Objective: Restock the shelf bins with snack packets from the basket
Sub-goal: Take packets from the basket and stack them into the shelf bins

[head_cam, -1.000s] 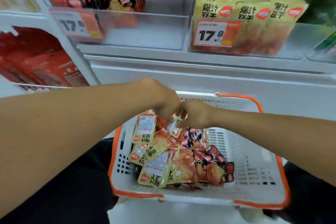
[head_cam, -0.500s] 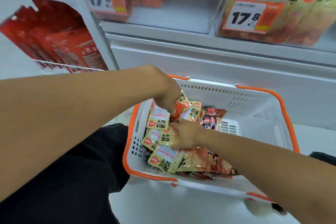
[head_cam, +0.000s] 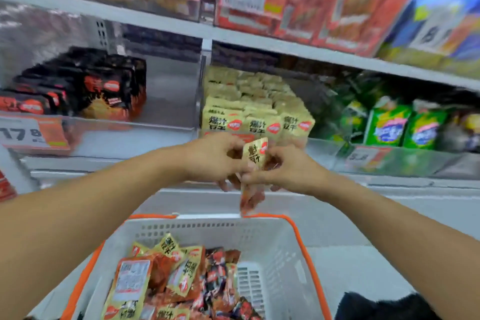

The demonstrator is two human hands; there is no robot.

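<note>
Head view: the left hand [head_cam: 213, 157] and right hand [head_cam: 288, 171] together pinch a yellow snack packet [head_cam: 255, 156], fingers curled round it. Just beyond the fingers sits the bin of matching yellow packets [head_cam: 255, 117]; below them, the basket [head_cam: 280, 249] holds more.

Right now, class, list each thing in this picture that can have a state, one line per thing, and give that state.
Left hand: raised, pinching the yellow packet.
Right hand: raised, pinching the same packet.
Yellow packet: lifted clear of the basket, upright, in front of the yellow bin.
Basket: partly filled with yellow and dark packets.
Yellow bin: well stocked.
Black bin: partly empty on its right.
</note>
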